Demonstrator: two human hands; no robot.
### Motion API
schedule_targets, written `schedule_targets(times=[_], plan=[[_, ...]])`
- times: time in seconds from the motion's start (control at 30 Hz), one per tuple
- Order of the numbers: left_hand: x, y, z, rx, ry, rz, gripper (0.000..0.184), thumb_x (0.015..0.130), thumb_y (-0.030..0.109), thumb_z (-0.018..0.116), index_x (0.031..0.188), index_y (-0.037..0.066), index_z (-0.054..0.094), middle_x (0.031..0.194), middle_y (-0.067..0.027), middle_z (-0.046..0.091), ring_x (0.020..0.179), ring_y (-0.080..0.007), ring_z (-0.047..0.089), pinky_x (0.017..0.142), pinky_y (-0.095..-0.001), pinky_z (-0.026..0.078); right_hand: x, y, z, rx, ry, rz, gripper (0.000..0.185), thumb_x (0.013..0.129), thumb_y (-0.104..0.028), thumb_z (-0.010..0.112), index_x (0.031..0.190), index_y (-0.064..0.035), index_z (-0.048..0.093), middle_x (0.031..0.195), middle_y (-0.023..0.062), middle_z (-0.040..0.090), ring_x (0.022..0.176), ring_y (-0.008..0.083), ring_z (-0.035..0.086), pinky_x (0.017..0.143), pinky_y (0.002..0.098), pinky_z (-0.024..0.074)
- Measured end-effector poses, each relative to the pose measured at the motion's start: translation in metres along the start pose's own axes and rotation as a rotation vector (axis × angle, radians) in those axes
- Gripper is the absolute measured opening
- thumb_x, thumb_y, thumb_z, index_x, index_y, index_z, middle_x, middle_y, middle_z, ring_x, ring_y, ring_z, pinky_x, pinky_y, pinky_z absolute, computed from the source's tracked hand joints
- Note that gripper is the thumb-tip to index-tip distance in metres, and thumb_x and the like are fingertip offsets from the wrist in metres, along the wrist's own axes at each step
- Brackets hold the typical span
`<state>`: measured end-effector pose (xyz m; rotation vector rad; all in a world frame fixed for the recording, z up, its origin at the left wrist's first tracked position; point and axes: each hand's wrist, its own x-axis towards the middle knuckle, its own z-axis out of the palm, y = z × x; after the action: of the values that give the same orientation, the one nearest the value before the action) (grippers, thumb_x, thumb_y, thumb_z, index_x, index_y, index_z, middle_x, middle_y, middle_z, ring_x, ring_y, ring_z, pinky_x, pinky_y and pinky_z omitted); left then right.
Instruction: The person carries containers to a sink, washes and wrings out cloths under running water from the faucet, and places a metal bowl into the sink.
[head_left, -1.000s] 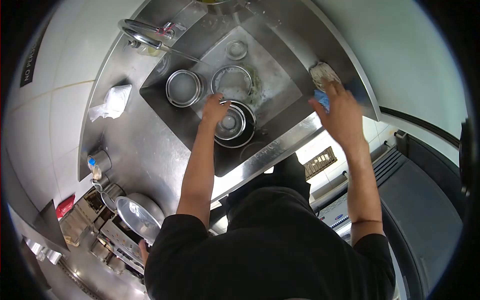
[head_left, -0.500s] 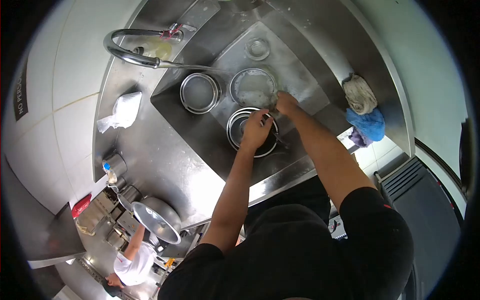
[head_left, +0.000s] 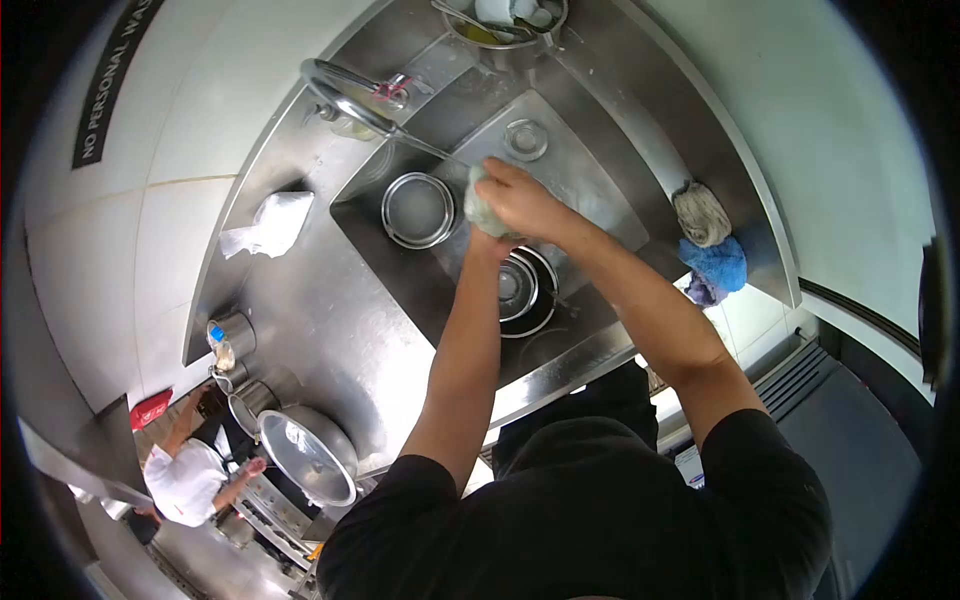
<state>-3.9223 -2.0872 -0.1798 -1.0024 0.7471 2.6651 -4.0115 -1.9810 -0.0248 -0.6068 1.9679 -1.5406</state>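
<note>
My right hand (head_left: pixel 525 203) is closed on a pale greenish-white thing (head_left: pixel 483 207), held above the sink near the stream of water. Blur hides whether this is a cloth or a translucent container. My left hand (head_left: pixel 492 246) is just below it, touching or close to it, its fingers mostly hidden. Under my wrists, a round metal lid or bowl (head_left: pixel 516 287) rests on a dark-looking pot (head_left: pixel 541 318). To the left stands a round steel container (head_left: pixel 419 210) with cloudy contents. A small clear glass dish (head_left: pixel 525 140) lies on the sink floor beyond my hands.
Water runs from the curved tap (head_left: pixel 350 108). A pot with dishes and utensils (head_left: pixel 508 45) stands at the back. Cloths (head_left: pixel 714 262) lie on the right ledge, a white plastic bag (head_left: pixel 275 224) on the left. Beyond a large steel bowl (head_left: pixel 306 456), another person (head_left: pixel 187 482) works.
Both hands have lifted from the pots, and the pale thing is now between them near the water. The foamy round container no longer shows in its place. The view has shifted.
</note>
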Motion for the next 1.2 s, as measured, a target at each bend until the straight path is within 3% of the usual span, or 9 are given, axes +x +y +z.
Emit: schedule_targets(times=[0.13,0.23,0.37,0.53,0.77,0.87,0.93,1.0,1.2], plan=[[-0.024,0.05,0.058,-0.232,-0.102,0.171,0.048,0.1,0.047,0.045,0.131,0.013,0.056,0.126,-0.0075,0.063,0.114,-0.0281,0.062,0.096,-0.049,0.051,0.045,-0.024,0.018,0.45,0.208,-0.015,0.037,0.091,-0.025,0.053,0.116,0.002,0.055,0.108,0.0276,0.066,0.103,0.0435,0.064,0.086,0.045,0.049],[-0.031,0.077,0.071,-0.358,-0.146,0.288,0.04,0.101,0.04,0.044,0.126,0.013,0.059,0.121,-0.0079,0.065,0.108,-0.0279,0.064,0.091,-0.0467,0.053,0.069,-0.014,0.03,0.231,0.239,0.058,0.039,0.091,-0.025,0.055,0.121,0.0009,0.055,0.111,0.0269,0.065,0.107,0.043,0.063,0.088,0.0441,0.0492],[0.002,0.091,0.043,-0.387,-0.165,0.381,0.035,0.101,0.034,0.043,0.122,0.012,0.06,0.117,-0.0095,0.067,0.102,-0.0273,0.067,0.087,-0.0444,0.056,0.057,-0.014,0.062,-0.343,0.351,-0.394,0.043,0.089,-0.025,0.064,0.128,-0.0082,0.057,0.114,0.0222,0.065,0.109,0.0406,0.063,0.092,0.0447,0.0508],[0.009,0.084,0.036,-0.419,-0.217,0.449,0.034,0.102,0.032,0.045,0.124,0.01,0.059,0.118,-0.0106,0.067,0.101,-0.028,0.067,0.087,-0.0449,0.055,0.075,-0.01,0.062,-0.403,0.253,-0.164,0.033,0.088,-0.029,0.068,0.111,-0.0056,0.068,0.107,0.023,0.069,0.099,0.0417,0.066,0.087,0.0477,0.0525],[-0.045,0.101,0.032,0.961,0.367,0.245,0.042,0.098,0.026,0.054,0.132,0.002,0.057,0.115,-0.0185,0.068,0.113,-0.0297,0.064,0.095,-0.0423,0.05,0.092,-0.041,0.028,-0.436,0.072,-0.095,0.036,0.097,-0.032,0.061,0.105,0.0019,0.068,0.098,0.0247,0.07,0.089,0.039,0.068,0.079,0.0442,0.0507],[-0.053,0.116,0.056,1.186,0.452,1.053,0.044,0.09,0.017,0.064,0.131,0.0,0.059,0.117,-0.017,0.068,0.108,-0.0248,0.064,0.091,-0.0387,0.05,0.082,-0.084,0.004,-0.373,-0.116,-0.099,0.036,0.097,-0.032,0.063,0.106,0.0016,0.068,0.101,0.0182,0.072,0.092,0.0301,0.067,0.083,0.0393,0.0499],[-0.067,0.13,0.074,1.131,0.279,1.088,0.041,0.087,0.013,0.07,0.125,0.001,0.063,0.112,-0.0127,0.069,0.102,-0.0205,0.064,0.088,-0.0357,0.05,0.087,-0.075,-0.005,-0.238,-0.279,-0.07,0.034,0.098,-0.031,0.062,0.107,0.0006,0.068,0.103,0.0124,0.072,0.095,0.0235,0.065,0.086,0.0358,0.049],[-0.089,0.15,0.095,0.872,-0.086,0.616,0.031,0.084,0.01,0.074,0.114,0.003,0.07,0.101,-0.0053,0.071,0.096,-0.0152,0.064,0.084,-0.0321,0.051,0.089,-0.072,-0.015,-0.006,-0.21,-0.006,0.03,0.098,-0.03,0.061,0.109,-0.0021,0.068,0.105,0.0098,0.071,0.096,0.0192,0.063,0.086,0.0338,0.0492],[-0.117,0.162,0.087,1.257,-0.035,0.21,0.024,0.085,0.021,0.079,0.1,0.004,0.071,0.091,0.0002,0.07,0.09,-0.0085,0.062,0.079,-0.0249,0.047,0.069,-0.113,-0.067,0.165,-0.071,-0.041,0.024,0.102,-0.026,0.056,0.108,-0.0057,0.068,0.101,0.0037,0.065,0.093,0.0138,0.057,0.081,0.0304,0.0479]])
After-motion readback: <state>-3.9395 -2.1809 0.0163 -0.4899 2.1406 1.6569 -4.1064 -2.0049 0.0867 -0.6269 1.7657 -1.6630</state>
